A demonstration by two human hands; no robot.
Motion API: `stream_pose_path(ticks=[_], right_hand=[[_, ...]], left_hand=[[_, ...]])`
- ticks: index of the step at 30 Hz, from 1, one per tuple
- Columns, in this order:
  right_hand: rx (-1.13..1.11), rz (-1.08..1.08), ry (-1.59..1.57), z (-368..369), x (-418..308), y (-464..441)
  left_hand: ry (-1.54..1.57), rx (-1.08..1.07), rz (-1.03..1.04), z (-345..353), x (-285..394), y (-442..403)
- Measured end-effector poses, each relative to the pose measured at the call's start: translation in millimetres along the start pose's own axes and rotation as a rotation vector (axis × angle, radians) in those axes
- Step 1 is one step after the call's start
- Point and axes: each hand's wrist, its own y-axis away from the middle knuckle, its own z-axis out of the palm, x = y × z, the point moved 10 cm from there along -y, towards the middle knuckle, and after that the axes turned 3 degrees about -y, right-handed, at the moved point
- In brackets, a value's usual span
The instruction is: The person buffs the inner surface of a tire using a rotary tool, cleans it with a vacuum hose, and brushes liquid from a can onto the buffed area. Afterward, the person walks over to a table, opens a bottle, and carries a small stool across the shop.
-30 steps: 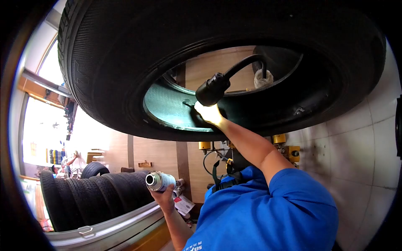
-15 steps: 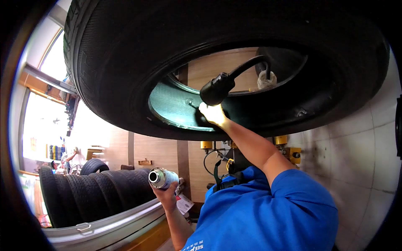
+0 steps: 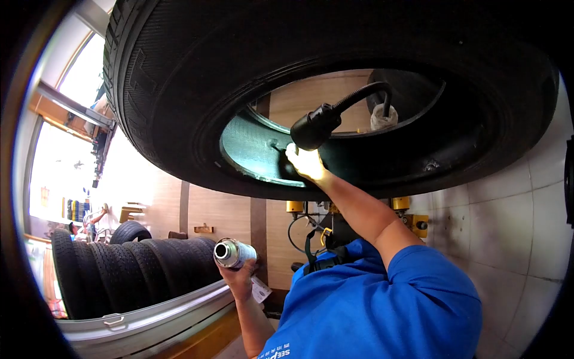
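My left hand (image 3: 240, 279) is wrapped round a metal can (image 3: 234, 253) with a round open neck, at the lower left. A large black tire (image 3: 179, 113) fills the upper part of the view. My right hand (image 3: 306, 163) is inside its opening, close to the lit inner wall (image 3: 245, 146), with its fingers closed. What those fingers hold, if anything, is hidden in glare and shadow. Just above this hand hangs a black lamp (image 3: 315, 126) on a flexible neck, lighting the hand and the lining. A small patch mark (image 3: 273, 143) shows on the lining.
A row of tires (image 3: 134, 272) stands at the lower left behind a pale metal edge (image 3: 155, 317). Yellow machine parts (image 3: 402, 204) and a cable are below the large tire. A whitish container (image 3: 383, 117) shows through the tire's opening. Another person's arm (image 3: 98, 216) is far left.
The large tire and lamp appear slightly farther right in view. The can has shifted slightly right from its earliest position. My right hand stays beside the lining, and my left hand keeps its hold on the can.
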Motion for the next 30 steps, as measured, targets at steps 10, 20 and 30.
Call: stream_pose_path(ticks=[10,20,30], right_hand=[[-0.098,0.167,0.276,2,16,4],[-0.077,0.004,0.476,6,18,3],[-0.08,-0.158,0.545,13,22,3]], left_hand=[[-0.013,0.018,-0.009,-4,-2,3],[-0.031,0.011,0.015,-4,-3,2],[0.006,0.026,-0.057,-8,-17,4]])
